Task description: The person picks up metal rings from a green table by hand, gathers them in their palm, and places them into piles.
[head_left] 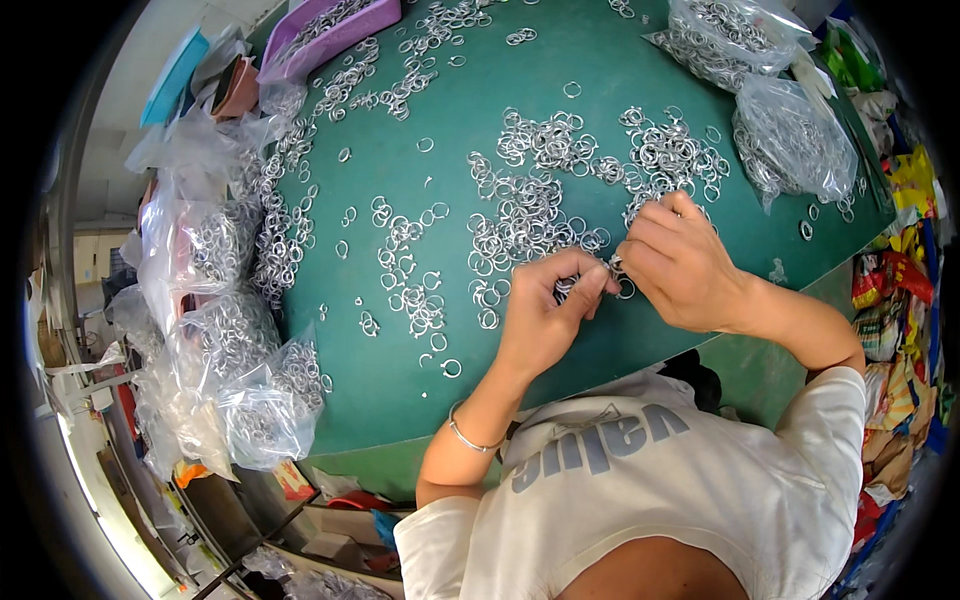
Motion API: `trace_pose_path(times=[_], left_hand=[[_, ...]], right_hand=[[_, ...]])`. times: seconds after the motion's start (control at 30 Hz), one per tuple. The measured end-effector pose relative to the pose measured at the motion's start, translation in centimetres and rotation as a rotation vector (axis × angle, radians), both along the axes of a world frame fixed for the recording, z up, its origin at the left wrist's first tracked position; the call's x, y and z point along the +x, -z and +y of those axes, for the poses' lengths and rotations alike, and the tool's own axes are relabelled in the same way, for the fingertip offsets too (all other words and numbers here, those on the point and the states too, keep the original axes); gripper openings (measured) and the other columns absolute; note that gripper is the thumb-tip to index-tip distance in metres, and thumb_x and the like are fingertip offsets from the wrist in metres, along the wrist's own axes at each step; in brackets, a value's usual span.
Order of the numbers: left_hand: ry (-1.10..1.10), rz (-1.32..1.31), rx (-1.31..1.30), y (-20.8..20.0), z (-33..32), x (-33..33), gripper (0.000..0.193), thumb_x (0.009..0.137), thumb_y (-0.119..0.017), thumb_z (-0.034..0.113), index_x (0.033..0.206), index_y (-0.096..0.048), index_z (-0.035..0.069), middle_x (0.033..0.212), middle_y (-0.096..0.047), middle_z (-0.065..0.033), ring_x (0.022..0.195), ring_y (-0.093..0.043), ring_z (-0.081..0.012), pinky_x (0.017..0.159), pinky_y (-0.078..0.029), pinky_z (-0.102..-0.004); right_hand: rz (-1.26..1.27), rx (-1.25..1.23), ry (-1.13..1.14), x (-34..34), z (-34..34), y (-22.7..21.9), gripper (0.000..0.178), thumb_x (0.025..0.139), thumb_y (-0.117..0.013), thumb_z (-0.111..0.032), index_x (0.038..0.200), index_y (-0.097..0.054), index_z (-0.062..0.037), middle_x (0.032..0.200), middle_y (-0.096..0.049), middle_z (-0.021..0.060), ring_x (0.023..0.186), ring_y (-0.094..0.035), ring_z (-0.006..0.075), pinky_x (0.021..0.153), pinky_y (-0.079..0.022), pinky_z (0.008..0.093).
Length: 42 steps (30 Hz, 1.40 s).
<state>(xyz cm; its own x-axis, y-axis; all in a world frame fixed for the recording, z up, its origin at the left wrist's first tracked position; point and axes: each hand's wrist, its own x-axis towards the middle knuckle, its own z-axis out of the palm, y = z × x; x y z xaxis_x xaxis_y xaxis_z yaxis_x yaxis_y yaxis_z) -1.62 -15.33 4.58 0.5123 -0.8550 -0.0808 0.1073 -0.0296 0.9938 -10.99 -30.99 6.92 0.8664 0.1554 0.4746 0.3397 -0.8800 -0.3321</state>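
Observation:
My left hand point(548, 305) is curled closed over the green table, with silver metal rings point(564, 287) showing between its thumb and fingers. Close beside it, my right hand point(680, 265) is pinched closed, and a single silver ring point(625, 289) shows at its fingertips, between the two hands. Part of that ring is hidden by the fingers. Just beyond the left hand lies a large loose heap of rings point(530, 215). Another heap point(675, 150) spreads past the right hand's knuckles.
Clear plastic bags of rings point(235, 335) line the table's left edge. More bags point(795, 135) sit at the far right. A purple tray point(330, 40) of rings stands at the far left. Scattered rings point(410, 270) lie on the green tabletop point(400, 385) left of my hands.

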Motion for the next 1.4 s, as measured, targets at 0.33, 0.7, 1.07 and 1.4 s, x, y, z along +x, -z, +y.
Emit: trace_pose_path(times=[0.33,0.7,1.07,1.4], left_hand=[[0.133,-0.124,-0.063,-2.0,2.2,-1.6,0.019,0.085,-0.053,0.009,0.073,-0.06,-0.005,0.069,-0.057,-0.0085,0.053,-0.047,-0.0101,0.048,-0.035,-0.0228],[0.254,0.392,-0.173,-1.2,3.4,-2.4,0.026,0.087,-0.054,0.016,0.071,-0.059,-0.004,0.066,-0.049,-0.0039,0.053,-0.042,-0.0079,0.046,-0.031,-0.021],[0.319,0.74,-0.307,0.3,5.3,-3.8,0.029,0.087,-0.055,0.02,0.07,-0.058,-0.004,0.068,-0.053,-0.0069,0.049,-0.037,-0.0067,0.042,-0.025,-0.0204],[-0.169,0.003,-0.096,-0.1,6.3,-4.3,0.021,0.087,-0.05,0.011,0.072,-0.056,-0.003,0.064,-0.053,-0.0039,0.052,-0.043,-0.0078,0.047,-0.034,-0.0215]], right_hand=[[0.045,-0.048,-0.166,-1.9,0.5,-1.8,0.01,0.064,-0.058,-0.006,0.064,-0.048,-0.0065,0.062,-0.037,0.003,0.062,-0.04,0.0192,0.064,-0.031,0.034],[0.079,0.17,-0.379,-1.8,1.0,-1.3,0.007,0.07,-0.059,-0.006,0.068,-0.052,-0.0049,0.063,-0.036,0.0029,0.06,-0.039,0.0189,0.066,-0.03,0.0351],[0.225,0.287,-0.508,-1.7,2.3,-2.0,0.009,0.074,-0.054,-0.005,0.067,-0.049,-0.0051,0.064,-0.036,0.0048,0.06,-0.038,0.0211,0.065,-0.029,0.0353],[0.618,0.388,-0.179,-1.0,4.7,-2.4,0.013,0.085,-0.048,-0.011,0.075,-0.047,-0.0028,0.067,-0.046,0.0097,0.066,-0.047,0.026,0.063,-0.03,0.0361]])
